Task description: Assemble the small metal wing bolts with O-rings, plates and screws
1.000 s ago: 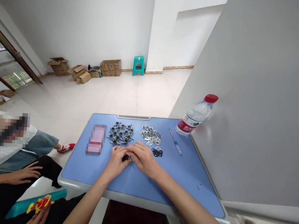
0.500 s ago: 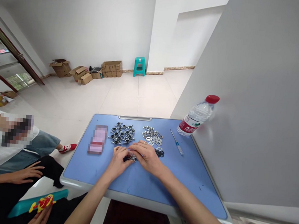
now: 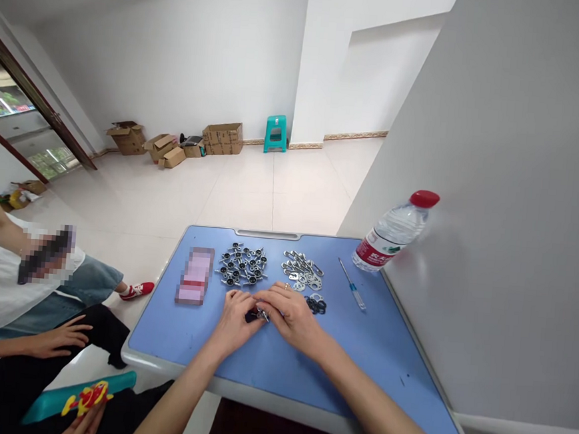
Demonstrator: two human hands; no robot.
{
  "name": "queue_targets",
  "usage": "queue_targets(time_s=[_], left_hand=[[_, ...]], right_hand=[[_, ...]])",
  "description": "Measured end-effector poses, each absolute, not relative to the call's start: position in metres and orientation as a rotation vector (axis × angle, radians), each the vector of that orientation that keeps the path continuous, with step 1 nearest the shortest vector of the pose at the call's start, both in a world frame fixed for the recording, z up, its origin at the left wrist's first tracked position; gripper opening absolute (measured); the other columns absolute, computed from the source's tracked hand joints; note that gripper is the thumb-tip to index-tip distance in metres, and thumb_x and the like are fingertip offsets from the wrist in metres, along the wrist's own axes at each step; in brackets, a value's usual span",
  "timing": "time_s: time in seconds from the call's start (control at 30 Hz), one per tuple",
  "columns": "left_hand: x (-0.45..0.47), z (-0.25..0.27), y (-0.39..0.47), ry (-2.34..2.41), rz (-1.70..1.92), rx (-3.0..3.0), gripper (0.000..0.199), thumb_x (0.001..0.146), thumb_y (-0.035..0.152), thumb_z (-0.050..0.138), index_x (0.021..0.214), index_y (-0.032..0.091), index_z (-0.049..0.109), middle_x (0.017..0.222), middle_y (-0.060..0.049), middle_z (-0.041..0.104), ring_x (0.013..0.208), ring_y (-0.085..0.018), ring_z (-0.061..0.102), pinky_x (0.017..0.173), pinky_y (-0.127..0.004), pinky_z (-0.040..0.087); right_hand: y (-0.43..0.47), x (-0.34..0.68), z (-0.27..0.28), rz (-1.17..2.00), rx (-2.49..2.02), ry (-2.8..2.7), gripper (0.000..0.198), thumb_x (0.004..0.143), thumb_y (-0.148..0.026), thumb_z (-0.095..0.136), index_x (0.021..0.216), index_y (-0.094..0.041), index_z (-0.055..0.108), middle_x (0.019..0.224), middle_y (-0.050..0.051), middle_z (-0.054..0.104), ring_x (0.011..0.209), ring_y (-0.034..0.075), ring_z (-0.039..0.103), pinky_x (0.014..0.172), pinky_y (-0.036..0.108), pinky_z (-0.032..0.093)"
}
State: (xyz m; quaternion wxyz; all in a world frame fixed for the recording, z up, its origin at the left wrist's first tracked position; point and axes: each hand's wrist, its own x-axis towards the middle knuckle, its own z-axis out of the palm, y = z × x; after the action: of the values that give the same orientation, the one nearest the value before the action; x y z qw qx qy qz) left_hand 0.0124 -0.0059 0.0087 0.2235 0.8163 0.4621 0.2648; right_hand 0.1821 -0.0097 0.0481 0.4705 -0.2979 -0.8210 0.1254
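Observation:
My left hand [image 3: 234,318] and my right hand [image 3: 295,319] meet over the front middle of the blue tabletop [image 3: 287,371]. Their fingers are closed around a small shiny metal fitting [image 3: 263,316] with a dark part at its left; most of it is hidden by the fingertips. Just beyond my left hand lies a cluster of metal fittings with black round centres [image 3: 241,265]. Past my right hand are long metal pieces [image 3: 300,263] and flat oval metal plates [image 3: 313,282]. Black rings [image 3: 318,306] lie close beside that hand.
A screwdriver [image 3: 356,296] lies right of the parts, near an upright water bottle [image 3: 392,233] by the wall. A blurred pink item [image 3: 196,276] is at the left. Two people are at the left, one holding a red-yellow toy [image 3: 89,398]. Boxes [image 3: 223,138] and a green stool [image 3: 276,134] stand beyond.
The whole view has shifted slightly, so the table and its contents appear lower and further right. Both hands stay together on the metal fitting, with little visible finger movement.

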Motion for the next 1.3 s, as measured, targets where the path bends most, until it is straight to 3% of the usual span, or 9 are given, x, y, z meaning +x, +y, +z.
queue_targets(time_s=[0.17,0.4,0.57,0.87,1.0,1.17,1.3], left_hand=[[0.012,0.009,-0.005,1.269,0.712,2.269,0.005,0.084,0.016,0.065,0.085,0.02,0.061,0.09,-0.002,0.066,0.089,-0.021,0.058,0.092,-0.04,0.038],[0.012,0.011,-0.005,1.259,0.722,2.258,0.005,0.083,0.017,0.066,0.082,0.019,0.061,0.086,-0.002,0.065,0.085,-0.021,0.058,0.089,-0.041,0.038],[0.012,0.008,-0.004,1.241,0.751,2.25,0.006,0.083,0.017,0.066,0.081,0.019,0.061,0.09,-0.002,0.067,0.09,-0.022,0.059,0.09,-0.041,0.038],[0.012,0.008,-0.005,1.233,0.746,2.271,0.002,0.087,0.019,0.061,0.086,0.021,0.062,0.089,-0.003,0.066,0.088,-0.021,0.058,0.091,-0.041,0.039],[0.012,0.01,-0.006,1.25,0.722,2.284,0.005,0.086,0.02,0.062,0.082,0.02,0.06,0.085,-0.002,0.064,0.085,-0.021,0.058,0.09,-0.041,0.039],[0.011,0.009,-0.005,1.234,0.738,2.266,0.003,0.086,0.02,0.062,0.083,0.021,0.061,0.091,-0.002,0.066,0.092,-0.022,0.059,0.091,-0.041,0.038],[0.01,0.006,-0.004,1.253,0.723,2.26,0.003,0.086,0.021,0.064,0.084,0.021,0.062,0.093,-0.003,0.067,0.094,-0.023,0.059,0.093,-0.041,0.037]], right_hand=[[-0.007,0.178,0.041,0.267,-0.784,-1.932,0.019,0.1,-0.026,0.047,0.09,-0.02,0.062,0.073,0.003,0.067,0.065,0.016,0.057,0.066,0.03,0.045],[-0.006,0.189,0.041,0.231,-0.764,-2.042,0.024,0.102,-0.024,0.041,0.106,-0.019,0.064,0.08,0.005,0.067,0.069,0.017,0.059,0.065,0.029,0.048],[-0.006,0.191,0.049,0.421,-0.666,-2.092,0.027,0.102,-0.019,0.038,0.117,-0.018,0.06,0.097,0.009,0.071,0.086,0.019,0.062,0.077,0.033,0.05],[-0.006,0.176,0.039,0.263,-0.779,-1.914,0.018,0.099,-0.025,0.048,0.088,-0.02,0.061,0.073,0.003,0.066,0.063,0.016,0.052,0.064,0.029,0.046],[-0.005,0.18,0.036,0.212,-0.795,-1.944,0.018,0.101,-0.023,0.043,0.099,-0.019,0.061,0.074,0.003,0.065,0.064,0.016,0.052,0.064,0.029,0.046],[-0.006,0.186,0.041,0.26,-0.732,-2.076,0.025,0.1,-0.018,0.04,0.117,-0.018,0.058,0.094,0.009,0.068,0.078,0.019,0.058,0.07,0.032,0.049],[-0.003,0.187,0.042,0.334,-0.66,-2.026,0.025,0.1,-0.015,0.04,0.116,-0.019,0.058,0.094,0.008,0.07,0.081,0.018,0.061,0.074,0.032,0.049]])
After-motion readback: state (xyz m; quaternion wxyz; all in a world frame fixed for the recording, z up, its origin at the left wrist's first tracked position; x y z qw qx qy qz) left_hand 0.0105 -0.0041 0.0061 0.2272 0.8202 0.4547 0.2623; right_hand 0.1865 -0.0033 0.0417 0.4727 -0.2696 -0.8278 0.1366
